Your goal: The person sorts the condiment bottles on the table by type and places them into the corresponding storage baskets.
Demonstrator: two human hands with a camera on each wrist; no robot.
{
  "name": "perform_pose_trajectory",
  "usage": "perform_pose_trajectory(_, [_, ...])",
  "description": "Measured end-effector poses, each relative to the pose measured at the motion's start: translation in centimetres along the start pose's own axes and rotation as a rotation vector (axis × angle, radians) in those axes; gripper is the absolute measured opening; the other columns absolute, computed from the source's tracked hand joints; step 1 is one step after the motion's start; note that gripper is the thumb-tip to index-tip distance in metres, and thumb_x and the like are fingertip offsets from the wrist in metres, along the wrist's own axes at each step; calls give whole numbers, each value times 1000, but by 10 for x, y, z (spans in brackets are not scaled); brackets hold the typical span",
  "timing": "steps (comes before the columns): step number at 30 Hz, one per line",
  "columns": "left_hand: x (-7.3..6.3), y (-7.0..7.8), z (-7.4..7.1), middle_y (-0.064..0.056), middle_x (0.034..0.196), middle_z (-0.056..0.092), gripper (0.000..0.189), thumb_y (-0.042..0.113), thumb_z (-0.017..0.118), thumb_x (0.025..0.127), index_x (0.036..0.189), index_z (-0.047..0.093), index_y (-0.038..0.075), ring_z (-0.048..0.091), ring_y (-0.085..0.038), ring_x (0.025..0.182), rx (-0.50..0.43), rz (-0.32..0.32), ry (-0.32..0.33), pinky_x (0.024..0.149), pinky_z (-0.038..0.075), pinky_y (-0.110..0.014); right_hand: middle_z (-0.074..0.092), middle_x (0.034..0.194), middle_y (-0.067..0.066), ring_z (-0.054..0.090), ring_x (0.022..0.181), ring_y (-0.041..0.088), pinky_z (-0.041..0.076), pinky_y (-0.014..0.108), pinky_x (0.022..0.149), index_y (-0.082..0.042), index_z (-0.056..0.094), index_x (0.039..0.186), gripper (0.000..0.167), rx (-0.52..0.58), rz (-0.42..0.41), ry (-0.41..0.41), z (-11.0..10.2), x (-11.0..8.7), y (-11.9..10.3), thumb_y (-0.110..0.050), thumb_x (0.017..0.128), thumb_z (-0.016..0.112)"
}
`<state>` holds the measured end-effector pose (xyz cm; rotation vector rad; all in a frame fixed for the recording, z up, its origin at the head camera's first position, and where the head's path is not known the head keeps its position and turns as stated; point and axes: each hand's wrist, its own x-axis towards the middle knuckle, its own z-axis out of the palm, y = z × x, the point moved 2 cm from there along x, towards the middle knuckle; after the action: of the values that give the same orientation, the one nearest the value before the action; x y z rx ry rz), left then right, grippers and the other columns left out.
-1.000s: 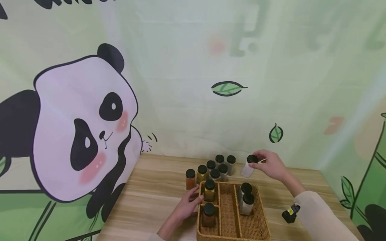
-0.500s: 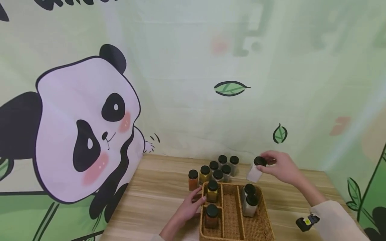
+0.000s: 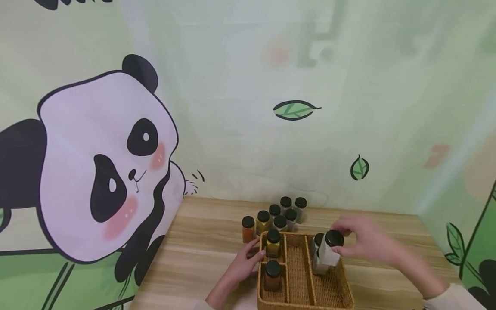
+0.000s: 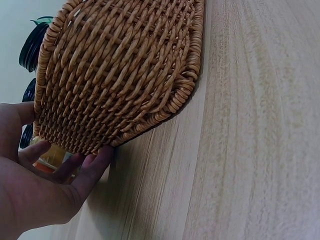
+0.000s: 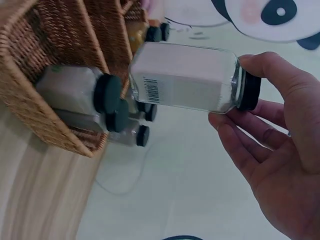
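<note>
In the head view, my right hand [image 3: 368, 241] holds a clear glass spice jar [image 3: 330, 254] of white contents by its black lid, above the right compartment of a wicker basket [image 3: 296, 275]. The right wrist view shows the jar [image 5: 185, 77] tilted, thumb and fingers pinching its lid, a barcode on its side. Two similar jars [image 5: 75, 95] stand in that compartment. My left hand [image 3: 242, 265] grips the basket's left side; in the left wrist view its thumb is at the rim and its fingers lie against the woven wall [image 4: 115, 75].
Left compartments hold a yellow spice jar [image 3: 273, 245] and a reddish-brown one [image 3: 273, 277]. Behind the basket, several black-lidded jars [image 3: 280, 221] cluster on the wooden table [image 3: 209, 241], an orange jar [image 3: 248, 232] at their left. A panda-printed cloth [image 3: 232, 107] hangs behind.
My right hand has brought the white jar from the table behind the basket toward me, over the right compartment. My left hand has stayed at the basket's side.
</note>
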<state>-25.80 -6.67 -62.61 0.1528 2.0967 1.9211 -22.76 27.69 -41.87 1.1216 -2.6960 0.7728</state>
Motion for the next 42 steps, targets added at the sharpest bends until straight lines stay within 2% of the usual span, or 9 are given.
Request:
perform_pose_trajectory(5, [0,1,0,-27,149,52,67,34,65,107,164,39,11,54,-47,133,1,4,-2,88,61,-59,68,100,-14,68,88,2,61,29,75,-16,74,108,28,22,-11,-44,17,-14,3,-22,86,90])
perform_pose_trajectory(11, [0,1,1,-27,149,52,66,33,65,108,164,39,11,54,-47,134,2,1,-6,88,61,-59,66,101,-11,68,90,6,62,31,76,-12,75,109,31,25,45,-70,41,-28,14,-22,84,91])
perform_pose_trajectory(19, [1,2,2,-27,150,51,68,35,66,107,164,38,11,54,-46,134,-13,-8,-6,90,60,-59,64,98,-10,68,90,11,63,35,76,-3,76,113,38,-16,31,-25,69,-39,27,-23,84,91])
perform_pose_trajectory(24, [-1,3,2,-27,150,51,68,35,66,107,164,38,11,54,-46,134,-12,-7,-6,90,60,-60,68,102,-5,66,88,11,58,33,71,-4,77,113,38,-83,12,-28,82,-45,35,-26,85,91])
perform_pose_trajectory(27, [-1,3,1,-27,149,51,68,35,66,107,164,38,11,54,-46,133,-11,-9,-5,90,60,-60,70,106,0,67,91,15,60,35,74,-4,76,115,39,-97,12,-46,88,-48,36,-27,86,90])
perform_pose_trajectory(32, [-2,2,2,-26,149,51,68,35,66,107,164,39,11,54,-46,133,-11,-5,-4,89,60,-59,68,107,-1,65,92,12,59,34,74,-3,75,118,39,-63,51,-69,95,-52,38,-26,89,88])
perform_pose_trajectory(36, [-1,4,1,-26,148,51,68,35,67,106,164,40,12,54,-46,133,-5,-1,-1,88,61,-59,66,106,-4,61,89,6,57,31,69,-5,74,118,37,-35,67,-44,99,-53,41,-25,90,87])
perform_pose_trajectory(40, [-1,5,2,-27,149,51,67,35,67,106,164,40,12,53,-47,134,-1,-7,3,88,61,-59,67,105,-6,61,88,5,57,33,70,-7,73,116,36,-30,76,15,104,-55,42,-27,89,88])
perform_pose_trajectory(42, [-1,5,2,-27,150,50,67,35,66,107,164,39,12,53,-47,134,-2,-8,2,88,61,-59,67,106,-7,62,89,6,58,34,71,-9,72,116,36,-14,110,27,106,-57,42,-29,90,88])
